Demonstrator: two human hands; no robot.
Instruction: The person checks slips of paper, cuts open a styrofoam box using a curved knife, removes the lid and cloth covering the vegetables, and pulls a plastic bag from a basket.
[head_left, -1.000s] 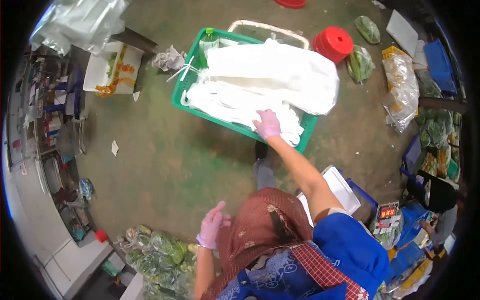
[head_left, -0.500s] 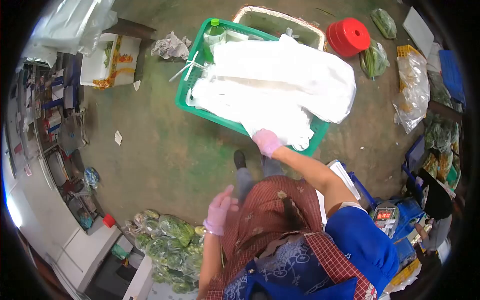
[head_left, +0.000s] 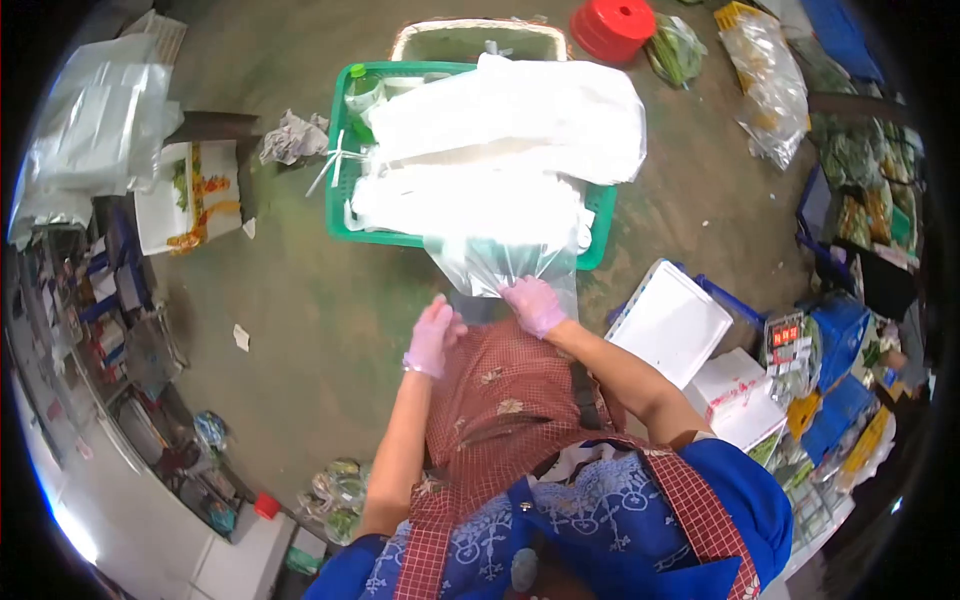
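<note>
My right hand (head_left: 533,306), in a pink glove, pinches the near edge of a clear plastic bag (head_left: 490,262). The bag stretches toward me from the pile of white plastic bags (head_left: 465,205) in a green basket (head_left: 385,238). To the left, my left hand (head_left: 435,335), gloved in pink too, hovers just in front of the apron. Its fingers are loosely bent and apart, with nothing visible in them. At the basket's far left corner stands a bottle with a green cap (head_left: 361,90).
Behind the basket is a foam box (head_left: 480,42), with a red plastic stool (head_left: 612,28) beside it. White foam lids and boxes (head_left: 670,322) lie to my right, near a scale with a red display (head_left: 785,337). Crumpled paper (head_left: 295,138) rests on the floor at left.
My right hand has drawn the bag out of the basket toward my body. My left hand has come up and closer to the bag. The view has shifted.
</note>
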